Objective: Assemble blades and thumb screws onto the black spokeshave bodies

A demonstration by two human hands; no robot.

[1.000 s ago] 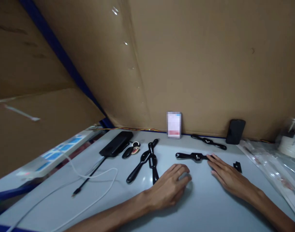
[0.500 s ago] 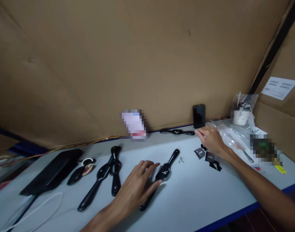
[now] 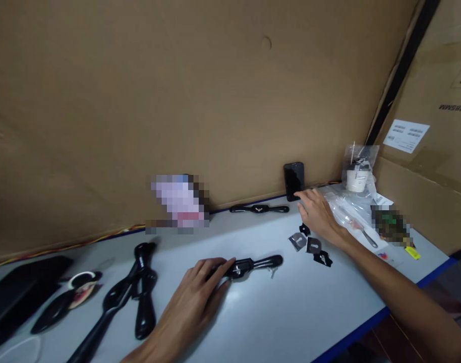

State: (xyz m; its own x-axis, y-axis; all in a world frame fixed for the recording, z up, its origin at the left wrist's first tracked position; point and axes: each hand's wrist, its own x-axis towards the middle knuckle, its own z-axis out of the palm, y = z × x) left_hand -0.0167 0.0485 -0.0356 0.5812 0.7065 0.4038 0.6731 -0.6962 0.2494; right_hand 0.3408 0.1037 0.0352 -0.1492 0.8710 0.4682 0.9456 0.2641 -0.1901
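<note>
The spokeshaves (image 3: 241,268) are glossy black, the worktop (image 3: 276,312) pale grey edged in blue, the cardboard (image 3: 177,101) brown, the paper label (image 3: 406,135) white with dark print.

We see a glossy black two-handled tool (image 3: 246,266) lying on the desk (image 3: 276,315), one handle largely covered by our left hand (image 3: 192,297), the other pointing right, a silvery winged screw (image 3: 272,273) just beside it.

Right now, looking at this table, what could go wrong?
The right hand, close to the propped-up black phone, might topple it. If the left hand shifts the black tool beside it, the tool's handle could push the small metal piece away.
</note>
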